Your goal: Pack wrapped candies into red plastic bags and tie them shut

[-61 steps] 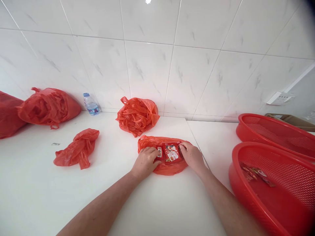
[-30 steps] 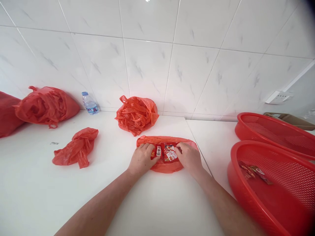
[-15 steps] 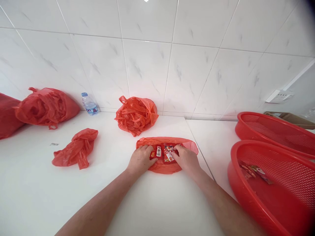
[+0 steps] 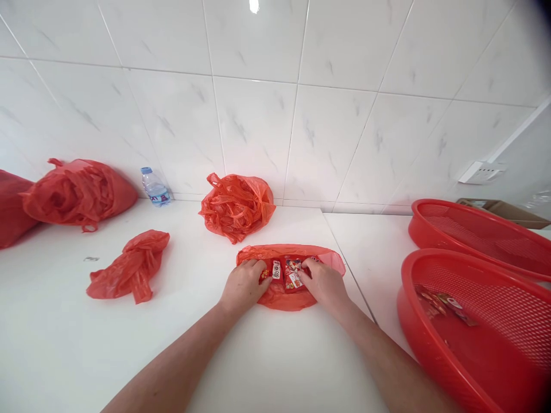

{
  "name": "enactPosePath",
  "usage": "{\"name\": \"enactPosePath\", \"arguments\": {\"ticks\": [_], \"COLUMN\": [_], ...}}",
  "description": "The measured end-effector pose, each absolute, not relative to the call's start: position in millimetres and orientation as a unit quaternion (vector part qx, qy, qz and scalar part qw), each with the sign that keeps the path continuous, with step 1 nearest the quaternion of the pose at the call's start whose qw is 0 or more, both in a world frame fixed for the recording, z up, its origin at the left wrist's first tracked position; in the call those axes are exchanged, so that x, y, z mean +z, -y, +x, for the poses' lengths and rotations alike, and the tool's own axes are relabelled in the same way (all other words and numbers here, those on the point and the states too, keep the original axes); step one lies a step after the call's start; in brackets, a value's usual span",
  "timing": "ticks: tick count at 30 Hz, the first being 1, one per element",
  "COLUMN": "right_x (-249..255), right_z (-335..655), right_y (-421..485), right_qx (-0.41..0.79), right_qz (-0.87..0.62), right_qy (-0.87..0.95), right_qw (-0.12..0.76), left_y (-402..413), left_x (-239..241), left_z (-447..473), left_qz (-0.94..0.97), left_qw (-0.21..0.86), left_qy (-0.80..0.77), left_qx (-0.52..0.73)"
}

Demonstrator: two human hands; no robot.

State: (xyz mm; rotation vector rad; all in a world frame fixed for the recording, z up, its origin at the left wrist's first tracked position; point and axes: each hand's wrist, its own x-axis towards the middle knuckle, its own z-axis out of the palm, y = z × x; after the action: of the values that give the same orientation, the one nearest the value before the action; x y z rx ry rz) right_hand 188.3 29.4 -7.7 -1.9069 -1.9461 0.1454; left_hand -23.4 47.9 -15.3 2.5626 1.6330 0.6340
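Two hands pressed on a flattened red bag (image 4: 291, 252), long axis lying left to right, left hand (image 4: 243, 285) and right hand (image 4: 321, 284) pinching small red packets (image 4: 287, 272) between fingertips.

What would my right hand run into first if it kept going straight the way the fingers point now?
Probably the small red packets it is already touching on the flat red bag, then the left hand just beyond them. The right hand points leftward and slightly away; depth is hard to judge here.
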Motion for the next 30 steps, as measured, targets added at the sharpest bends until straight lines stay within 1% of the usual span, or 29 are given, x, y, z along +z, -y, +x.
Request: {"name": "enactPosePath", "arguments": {"ticks": [4, 8, 10, 20, 30], "right_x": [-10.5, -13.8, -13.8, -19.5, -19.4], "right_z": [188.1, 188.2, 187.4, 185.3, 183.8], "right_y": [-28.6, -31.1, -34.6, -45.2, -41.9], "right_qx": [0.057, -0.008, -0.037, -0.033, -0.038], "right_qz": [-0.671, -0.639, -0.615, -0.586, -0.582], "right_qy": [0.702, 0.707, 0.721, 0.777, 0.768], "right_qw": [0.233, 0.304, 0.316, 0.227, 0.266], "left_y": [-48.9, -50.0, -50.6, -52.7, -52.2], "left_x": [-15.7, -17.5, -19.0, -21.0, -19.9], "left_z": [-24.8, -25.7, -25.4, -24.1, -24.8], "left_qz": [0.823, 0.823, 0.825, 0.831, 0.833], "left_qw": [0.028, 0.037, 0.038, 0.058, 0.054], "left_qy": [-0.523, -0.510, -0.502, -0.472, -0.470], "left_qx": [0.221, 0.247, 0.256, 0.288, 0.286]}}
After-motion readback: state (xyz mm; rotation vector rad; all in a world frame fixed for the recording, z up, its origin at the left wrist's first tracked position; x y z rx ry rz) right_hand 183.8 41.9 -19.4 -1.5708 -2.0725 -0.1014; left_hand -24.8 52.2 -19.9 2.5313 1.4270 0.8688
